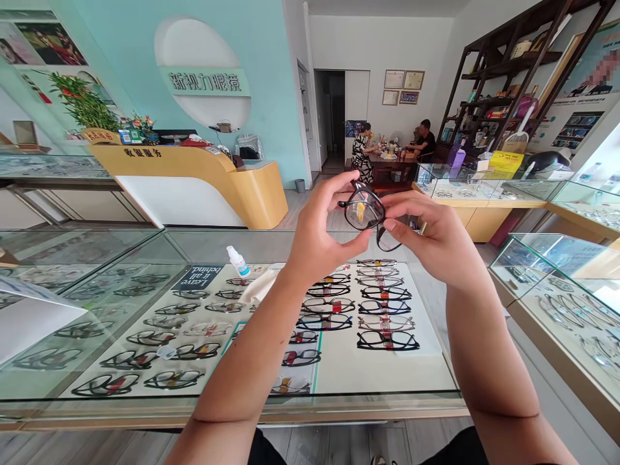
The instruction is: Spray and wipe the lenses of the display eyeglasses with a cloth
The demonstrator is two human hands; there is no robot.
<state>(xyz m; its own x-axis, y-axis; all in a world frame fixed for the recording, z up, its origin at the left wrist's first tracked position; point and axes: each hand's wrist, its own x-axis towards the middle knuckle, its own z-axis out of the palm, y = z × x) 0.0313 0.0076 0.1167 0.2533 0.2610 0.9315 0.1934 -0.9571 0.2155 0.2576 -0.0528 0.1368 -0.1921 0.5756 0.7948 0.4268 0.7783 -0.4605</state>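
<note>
A pair of black-framed eyeglasses (364, 208) is held up above the glass display case (387, 378), tilted with one lens lower than the other. My left hand (325, 223) grips the frame around the left lens, thumb below and fingers above. On the other side, my right hand (429, 236) pinches the frame near the bridge and partly covers the second lens. Below, rows of eyeglasses (387, 340) with small tags lie in the case. A white spray bottle (238, 262) stands on the glass, and a pale cloth (260, 288) lies beside it, partly behind my left forearm.
More glass cases (571, 303) with eyeglasses stand at the right. A wooden counter (261, 187) is at the back left, with a small bin (300, 186) next to it. Two people (364, 152) sit at a table in the background. A white box-like object (33, 316) juts in from the left.
</note>
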